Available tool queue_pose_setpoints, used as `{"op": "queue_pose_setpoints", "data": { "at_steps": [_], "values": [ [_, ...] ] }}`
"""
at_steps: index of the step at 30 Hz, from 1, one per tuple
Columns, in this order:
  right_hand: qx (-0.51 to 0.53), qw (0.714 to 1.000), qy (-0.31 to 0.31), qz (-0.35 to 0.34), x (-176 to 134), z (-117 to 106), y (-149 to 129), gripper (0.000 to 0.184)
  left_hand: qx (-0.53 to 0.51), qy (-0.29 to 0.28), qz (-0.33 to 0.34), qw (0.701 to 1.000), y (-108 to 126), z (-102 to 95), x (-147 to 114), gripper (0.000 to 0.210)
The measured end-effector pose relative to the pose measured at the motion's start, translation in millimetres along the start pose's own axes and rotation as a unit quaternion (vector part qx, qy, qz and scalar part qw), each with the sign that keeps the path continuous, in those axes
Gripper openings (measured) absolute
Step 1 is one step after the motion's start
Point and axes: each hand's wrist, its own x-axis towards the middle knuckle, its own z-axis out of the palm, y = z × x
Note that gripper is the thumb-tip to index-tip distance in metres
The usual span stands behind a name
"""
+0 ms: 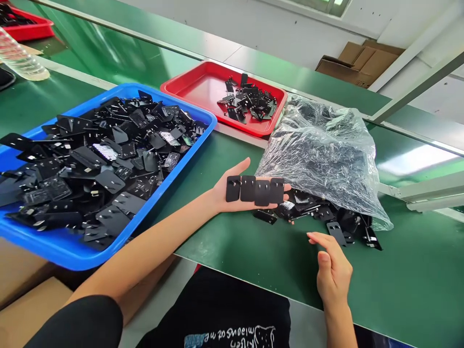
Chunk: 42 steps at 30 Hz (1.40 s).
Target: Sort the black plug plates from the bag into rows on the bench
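My left hand [221, 195] is held palm up over the green table, fingers stretched flat. Across its palm and fingers lies a row of several small black rectangular plates [248, 188] with rounded corners and small prongs. My right hand [333, 270] hovers near the table's front edge, fingers loosely bent and thumb apart, with nothing visible in it. Between the hands and a clear plastic bag [322, 145] lies a loose heap of similar black pieces [337, 217], partly hidden by the bag. More dark pieces show through the bag.
A blue tray [152, 200] heaped with black plates stands on the left. Behind it, a red tray [188, 89] holds more small black parts. A clear bottle [21, 58] and another red tray [32, 31] are at the far left. Metal framing [416, 72] rises at the right.
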Motion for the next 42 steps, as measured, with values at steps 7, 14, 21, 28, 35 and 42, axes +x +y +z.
{"op": "queue_pose_setpoints", "data": {
  "at_steps": [7, 14, 21, 28, 35, 42],
  "values": [
    [-0.002, 1.000, -0.008, -0.008, 0, 0, -1, 0.033, 0.048, 0.024, 0.013, 0.998, 12, -7.8, 4, 0.072],
    [-0.004, 1.000, 0.003, -0.030, 3, -1, -3, 0.028, 0.040, 0.006, 0.034, 0.999, 12, -7.3, 3, 0.075],
    [-0.010, 1.000, -0.003, -0.026, 2, 0, 0, 0.027, 0.011, -0.016, 0.032, 0.999, 11, -7.9, 2, 0.078],
    [-0.002, 1.000, -0.003, -0.009, 3, 0, -5, 0.026, -0.021, -0.054, 0.012, 0.998, 11, -10.2, 4, 0.077],
    [0.000, 1.000, -0.013, -0.008, 2, 0, -4, 0.025, -0.021, -0.062, 0.004, 0.998, 9, -12.4, 5, 0.078],
    [-0.012, 1.000, -0.020, -0.005, 2, 0, -5, 0.025, -0.021, -0.046, 0.009, 0.999, 8, -9.8, 5, 0.081]
  ]
}}
